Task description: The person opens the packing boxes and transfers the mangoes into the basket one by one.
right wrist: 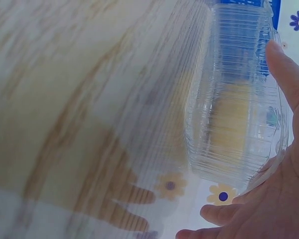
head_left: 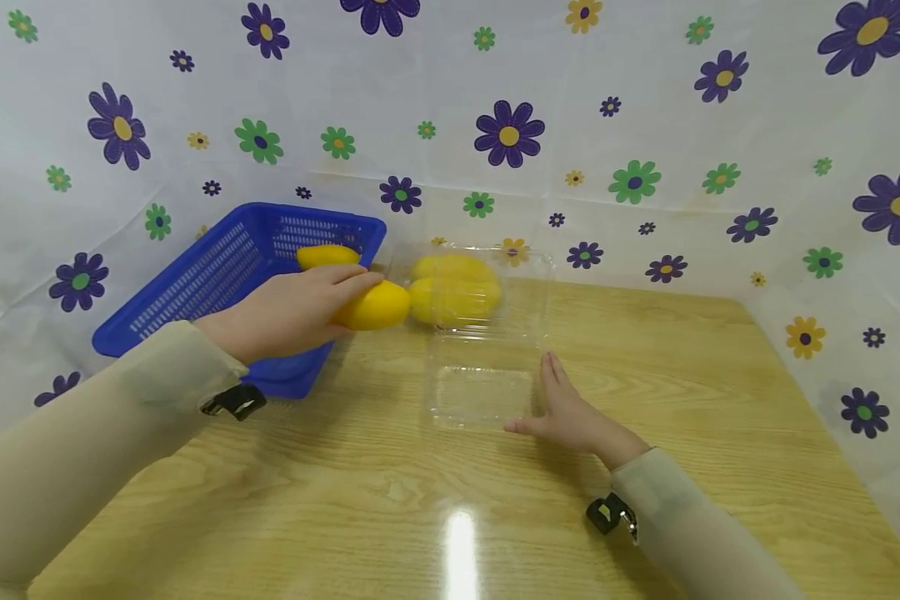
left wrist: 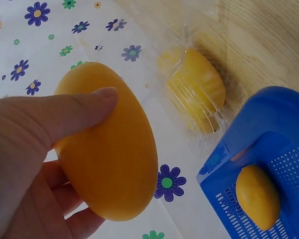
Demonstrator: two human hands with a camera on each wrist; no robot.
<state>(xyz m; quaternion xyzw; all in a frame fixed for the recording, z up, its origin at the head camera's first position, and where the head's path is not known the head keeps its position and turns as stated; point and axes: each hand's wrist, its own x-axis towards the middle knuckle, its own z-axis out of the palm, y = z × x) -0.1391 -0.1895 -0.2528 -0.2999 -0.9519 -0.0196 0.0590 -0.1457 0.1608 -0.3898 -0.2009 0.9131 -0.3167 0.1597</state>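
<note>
My left hand grips a smooth yellow mango near the right rim of the blue basket. The left wrist view shows my thumb across the mango and fingers beneath it. Another mango lies in the basket. A clear plastic clamshell box stands with its lid up in the middle of the table. My right hand rests against the box's right side, fingers straight and thumb at the near edge. Yellow fruit, blurred by clear plastic, shows behind the lid; its kind is unclear.
A white cloth with purple, green and orange flowers hangs behind and beside the wooden table. The basket stands at the back left, close to the cloth. Light glares off the tabletop near the front.
</note>
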